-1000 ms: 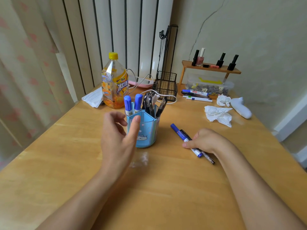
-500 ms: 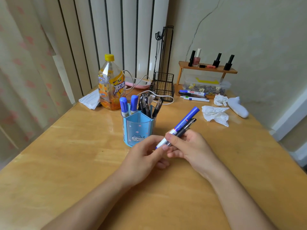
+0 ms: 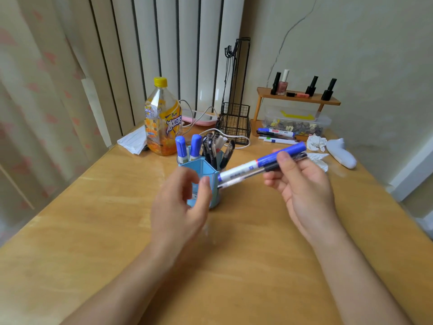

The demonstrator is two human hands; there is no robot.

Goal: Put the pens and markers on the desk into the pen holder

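A light blue pen holder point(image 3: 210, 168) stands mid-desk with two blue-capped markers point(image 3: 188, 147) and several dark pens point(image 3: 214, 148) upright in it. My right hand point(image 3: 302, 186) grips a blue-capped white marker point(image 3: 260, 163) together with a thin black pen point(image 3: 288, 160), both held nearly level above the desk, their lower ends pointing at the holder. My left hand point(image 3: 180, 207) hovers in front of the holder with fingers curled and apart, holding nothing. Several more markers point(image 3: 275, 136) lie at the back of the desk.
An orange drink bottle point(image 3: 161, 120) stands behind the holder on the left. A black wire basket point(image 3: 234, 125), a clear box point(image 3: 297, 121) under a small wooden shelf point(image 3: 297, 98), crumpled tissues point(image 3: 316, 143) and a white object point(image 3: 341, 153) sit at the back right. The wooden desk point(image 3: 93, 231) spreads in front.
My right hand lifted the marker and pen from the desk and has carried them up and right. My left hand briefly met them, then let go and moved back beside the holder.
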